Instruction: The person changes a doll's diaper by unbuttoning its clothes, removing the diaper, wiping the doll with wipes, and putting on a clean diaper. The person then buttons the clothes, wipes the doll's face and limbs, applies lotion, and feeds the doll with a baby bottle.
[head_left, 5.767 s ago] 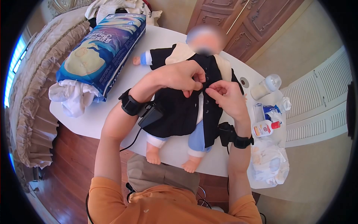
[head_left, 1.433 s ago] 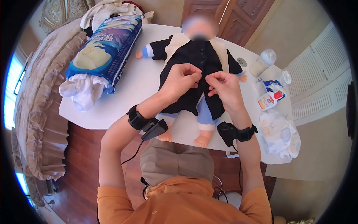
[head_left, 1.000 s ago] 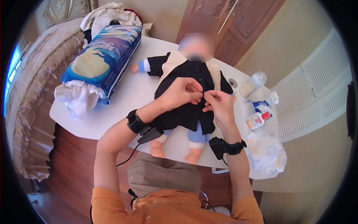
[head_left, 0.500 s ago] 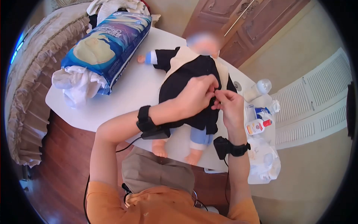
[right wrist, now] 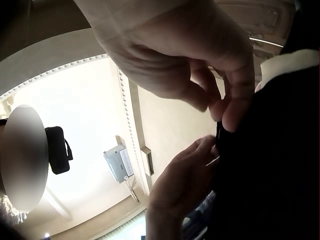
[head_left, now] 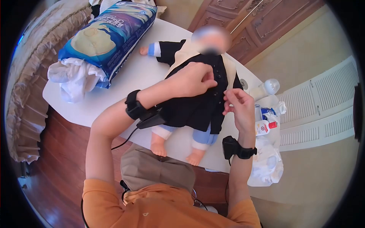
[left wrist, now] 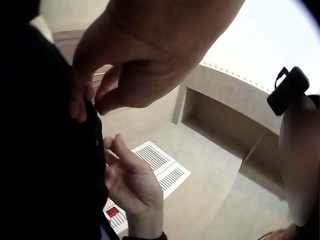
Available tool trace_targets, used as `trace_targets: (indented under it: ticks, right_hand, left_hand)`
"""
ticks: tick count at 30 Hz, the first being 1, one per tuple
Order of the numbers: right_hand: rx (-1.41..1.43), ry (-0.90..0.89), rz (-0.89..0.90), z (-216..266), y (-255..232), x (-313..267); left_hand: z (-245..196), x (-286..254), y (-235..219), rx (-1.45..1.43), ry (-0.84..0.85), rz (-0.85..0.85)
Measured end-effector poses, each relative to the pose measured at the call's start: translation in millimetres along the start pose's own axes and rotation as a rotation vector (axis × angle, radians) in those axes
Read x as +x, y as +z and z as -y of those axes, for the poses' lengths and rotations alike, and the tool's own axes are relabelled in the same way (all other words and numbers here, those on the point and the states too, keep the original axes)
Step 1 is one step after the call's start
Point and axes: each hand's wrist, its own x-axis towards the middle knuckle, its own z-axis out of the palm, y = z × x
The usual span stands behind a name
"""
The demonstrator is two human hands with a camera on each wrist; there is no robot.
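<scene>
A baby doll (head_left: 158,147) lies face up in a black coat (head_left: 195,114) with a cream collar (head_left: 186,57); pale blue trousers show below the hem. Small dark buttons (head_left: 218,91) run down the coat's front. My left hand (head_left: 194,79) is at the middle of the chest, thumb and fingers pinching black cloth at the front edge, as the left wrist view shows. Slightly lower and to the right, my right hand (head_left: 241,106) holds the coat's front between thumb and fingertips. In the right wrist view, a dark fold of cloth (right wrist: 220,131) shows at those fingertips.
The doll lies on a white table (head_left: 138,78). A large blue diaper pack (head_left: 99,41) with white diapers (head_left: 74,78) spilling out stands at left. Along the right edge are a baby bottle (head_left: 264,89), a red-capped bottle (head_left: 263,128), a wipes pack (head_left: 268,112) and a diaper (head_left: 269,161).
My hands, together at the coat front half a second ago, are now slightly apart. The left has moved up and left, the right a little to the right. The head view has shifted slightly.
</scene>
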Motion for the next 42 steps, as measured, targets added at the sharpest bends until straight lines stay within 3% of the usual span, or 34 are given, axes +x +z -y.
trace_targets:
  ticks: [1, 3, 5, 7, 11, 13, 15, 17, 19, 21, 24, 27, 30, 35, 42]
  right_hand:
    - [-0.09, -0.007, 0.059, -0.4, -4.9, -2.7]
    - [-0.181, -0.005, 0.115, -2.3, -8.6, -7.3]
    - [-0.317, 0.008, 0.202, -3.4, -8.8, -10.1]
    - [-0.325, 0.02, 0.196, -4.6, -7.5, -9.0]
    - [-0.312, 0.033, 0.154, -10.4, -4.0, -7.4]
    - [-0.285, 0.03, 0.148, -9.3, -4.2, -8.6]
    - [-0.259, 0.027, 0.145, -7.3, -3.0, -9.6]
    - [-0.213, 0.05, 0.14, -6.1, 0.0, -11.9]
    - [-0.225, 0.039, 0.152, -7.8, 1.8, -13.7]
    - [-0.237, 0.029, 0.166, -8.4, 3.7, -14.8]
    - [-0.265, 0.035, 0.143, -8.9, 5.7, -16.1]
    - [-0.335, 0.041, 0.097, -12.4, 5.7, -15.2]
    - [-0.462, -0.077, 0.041, -16.3, 6.7, -15.3]
    - [-0.234, 0.044, 0.047, -8.0, 11.2, -18.4]
    - [-0.207, 0.068, 0.058, -9.9, 9.1, -16.5]
  left_hand:
    - [-6.7, -2.0, -3.9, -0.004, -0.002, 0.0]
    - [-18.9, -8.2, -7.7, 0.123, -0.071, 0.262]
    - [-28.0, -12.3, 3.1, 0.21, -0.116, 0.34]
    - [-16.5, -20.2, 23.5, 0.357, 0.172, 0.087]
    - [-5.8, -18.1, 29.0, 0.362, 0.21, 0.065]
    - [-11.0, -12.9, 18.7, 0.132, -0.061, 0.184]
    - [-4.0, -10.0, 16.0, 0.11, -0.009, 0.144]
    - [-5.1, -6.1, 9.9, -0.069, -0.206, 0.339]
    - [-6.6, -4.5, 7.6, -0.037, -0.183, 0.362]
    - [-9.0, -3.0, 3.7, -0.126, -0.317, 0.441]
    - [-1.1, -2.0, 5.1, -0.387, -0.343, 0.479]
    - [-2.5, -1.3, 2.5, -0.424, -0.361, 0.474]
    - [-5.7, -1.4, 1.0, -0.426, -0.368, 0.491]
    - [-0.5, -1.7, 5.5, -0.436, -0.338, 0.477]
    - [-6.0, -3.0, 4.3, -0.387, -0.347, 0.468]
